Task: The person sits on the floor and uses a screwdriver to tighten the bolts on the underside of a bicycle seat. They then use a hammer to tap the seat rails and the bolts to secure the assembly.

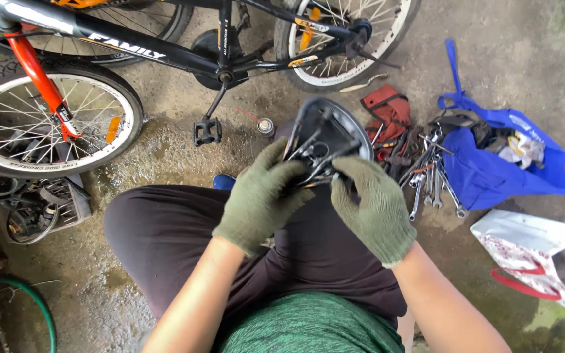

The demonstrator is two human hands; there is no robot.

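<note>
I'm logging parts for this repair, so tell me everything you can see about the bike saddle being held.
The bike saddle is turned underside up, showing a black, plastic-looking shell with a curved rim and bare metal rails and springs across its middle. It is held over the person's lap, tilted away. The gloved left hand grips its near left side; the gloved right hand holds the near right, fingers on the rails.

Damp, stained concrete floor, daylight. Black-and-orange bicycle stands at top. Right of it: red pouch, pile of wrenches, blue bag. Below-left of it: green hose.
</note>
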